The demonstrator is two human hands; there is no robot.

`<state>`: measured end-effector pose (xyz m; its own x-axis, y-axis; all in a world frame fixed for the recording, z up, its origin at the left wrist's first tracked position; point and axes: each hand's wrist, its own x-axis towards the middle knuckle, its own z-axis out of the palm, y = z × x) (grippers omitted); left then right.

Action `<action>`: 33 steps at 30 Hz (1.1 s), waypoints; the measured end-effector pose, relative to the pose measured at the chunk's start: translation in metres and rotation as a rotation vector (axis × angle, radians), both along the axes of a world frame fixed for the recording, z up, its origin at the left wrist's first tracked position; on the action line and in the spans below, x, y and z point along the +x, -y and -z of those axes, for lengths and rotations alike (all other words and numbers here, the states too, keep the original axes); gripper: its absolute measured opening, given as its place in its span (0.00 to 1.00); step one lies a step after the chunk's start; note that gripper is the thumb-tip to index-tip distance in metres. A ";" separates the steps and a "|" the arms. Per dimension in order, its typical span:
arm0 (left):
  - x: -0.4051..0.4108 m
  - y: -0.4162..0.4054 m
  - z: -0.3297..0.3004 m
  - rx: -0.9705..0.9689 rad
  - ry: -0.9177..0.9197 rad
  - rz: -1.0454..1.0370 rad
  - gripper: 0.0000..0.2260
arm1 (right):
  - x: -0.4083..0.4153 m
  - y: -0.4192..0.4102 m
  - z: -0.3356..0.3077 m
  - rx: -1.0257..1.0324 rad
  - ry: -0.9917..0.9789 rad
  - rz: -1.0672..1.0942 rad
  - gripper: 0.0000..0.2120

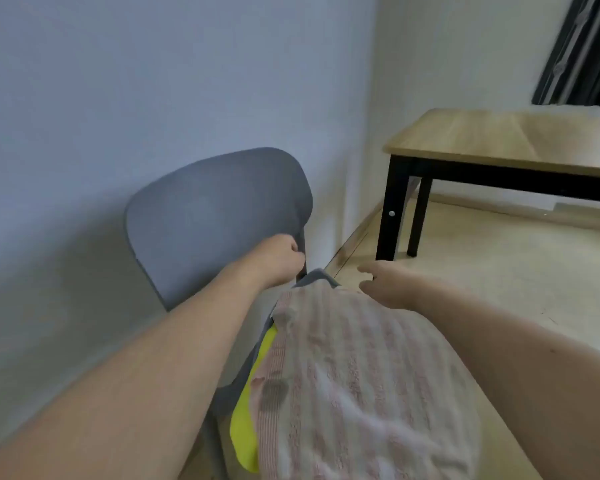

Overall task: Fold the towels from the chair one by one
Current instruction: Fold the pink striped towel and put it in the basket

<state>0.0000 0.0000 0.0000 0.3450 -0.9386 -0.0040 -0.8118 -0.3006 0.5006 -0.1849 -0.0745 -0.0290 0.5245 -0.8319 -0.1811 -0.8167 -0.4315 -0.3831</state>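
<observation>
Right, both hands, left point(280, 258) curled, right point(387, 284) spread, hold nothing; towel point(357, 375) looks soft and floppy, so pinch its far corners.

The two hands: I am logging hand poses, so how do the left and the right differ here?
The left hand is curled, fingers closed by the edge of the grey plastic chair's backrest; the right hand is open, fingers spread and holding nothing. The left sits farther back against the backrest; the right hovers just past the pink striped towel. Both arms are bare and reach forward.
</observation>
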 end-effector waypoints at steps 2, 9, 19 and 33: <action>0.006 -0.007 0.020 0.140 -0.015 -0.057 0.09 | 0.011 0.002 0.009 -0.033 0.029 -0.025 0.22; 0.019 -0.051 0.075 0.464 -0.322 -0.146 0.13 | 0.086 0.007 0.027 -0.046 -0.047 -0.180 0.20; 0.008 -0.054 0.103 0.481 -0.351 -0.183 0.12 | 0.124 0.033 0.071 -0.268 -0.221 -0.154 0.12; -0.059 -0.147 0.034 -0.195 -0.683 -0.165 0.14 | 0.012 -0.052 -0.073 -0.399 0.400 -0.186 0.08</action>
